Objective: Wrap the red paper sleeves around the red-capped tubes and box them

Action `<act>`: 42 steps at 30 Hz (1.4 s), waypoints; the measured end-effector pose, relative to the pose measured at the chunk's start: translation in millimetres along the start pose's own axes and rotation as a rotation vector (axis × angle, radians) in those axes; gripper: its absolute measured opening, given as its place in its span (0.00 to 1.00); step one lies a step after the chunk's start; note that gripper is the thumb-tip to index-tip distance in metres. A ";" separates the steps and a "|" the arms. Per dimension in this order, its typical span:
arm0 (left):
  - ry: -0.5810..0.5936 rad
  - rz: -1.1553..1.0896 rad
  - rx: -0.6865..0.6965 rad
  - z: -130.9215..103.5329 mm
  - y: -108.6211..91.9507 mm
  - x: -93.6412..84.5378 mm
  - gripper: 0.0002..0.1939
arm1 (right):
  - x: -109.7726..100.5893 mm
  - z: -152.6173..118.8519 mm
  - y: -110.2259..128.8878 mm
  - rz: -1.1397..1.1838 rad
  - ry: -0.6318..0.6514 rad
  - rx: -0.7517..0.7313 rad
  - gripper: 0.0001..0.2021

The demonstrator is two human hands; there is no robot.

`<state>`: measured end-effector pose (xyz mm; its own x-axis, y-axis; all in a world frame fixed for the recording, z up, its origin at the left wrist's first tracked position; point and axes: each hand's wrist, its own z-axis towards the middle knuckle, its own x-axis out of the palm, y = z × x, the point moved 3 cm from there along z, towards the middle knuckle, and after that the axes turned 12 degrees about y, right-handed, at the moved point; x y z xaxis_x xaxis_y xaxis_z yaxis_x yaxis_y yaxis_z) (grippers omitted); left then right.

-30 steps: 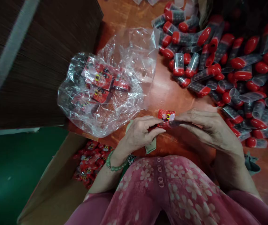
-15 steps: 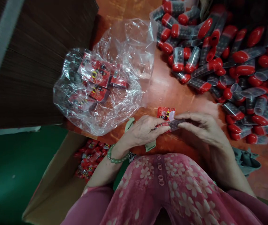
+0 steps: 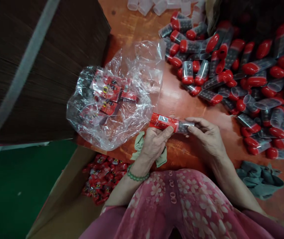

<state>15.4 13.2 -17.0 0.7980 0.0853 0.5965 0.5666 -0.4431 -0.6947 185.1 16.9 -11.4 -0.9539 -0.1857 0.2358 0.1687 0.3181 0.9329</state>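
A red printed card (image 3: 162, 120) with a white barcode label is pinched in my left hand (image 3: 154, 141), its thumb lying across the near edge. Right against it lies a clear tube (image 3: 183, 126) with a dark dotted inside, pointing to the right. The tube's far end sits between the thumb and fingers of my right hand (image 3: 205, 132). Where card and tube meet is partly covered by my left thumb and fingers, so I cannot tell how they join. Both hands are just above the near edge of the reddish table (image 3: 174, 99).
Many red-capped clear tubes (image 3: 210, 96) are heaped at the right. A clear plastic bag (image 3: 137, 113) with red cards lies left. Below it, a cardboard box (image 3: 57, 189) holds red packed pieces (image 3: 102, 179). Cloths (image 3: 258, 179) and frosted cups (image 3: 160, 7) lie about.
The card now shows its barcode side and lies lengthwise to the left of the tube, instead of its picture side behind it. My left hand has turned; the view has shifted slightly.
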 end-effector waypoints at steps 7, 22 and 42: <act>-0.082 -0.103 0.049 6.7 2.0 14.8 0.20 | 14.2 -6.8 -4.8 -0.139 -0.074 -0.088 0.15; 0.034 0.026 0.130 19.0 -2.2 11.9 0.19 | 32.8 4.4 -18.9 0.063 -0.164 -0.090 0.18; 0.106 -0.038 0.127 15.9 -1.5 19.8 0.28 | 49.8 10.6 -15.9 0.099 -0.093 -0.071 0.18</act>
<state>33.6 29.7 -10.5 0.7534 0.0020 0.6576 0.6225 -0.3246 -0.7122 132.3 12.5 -17.4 -0.9500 -0.0686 0.3047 0.2774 0.2634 0.9240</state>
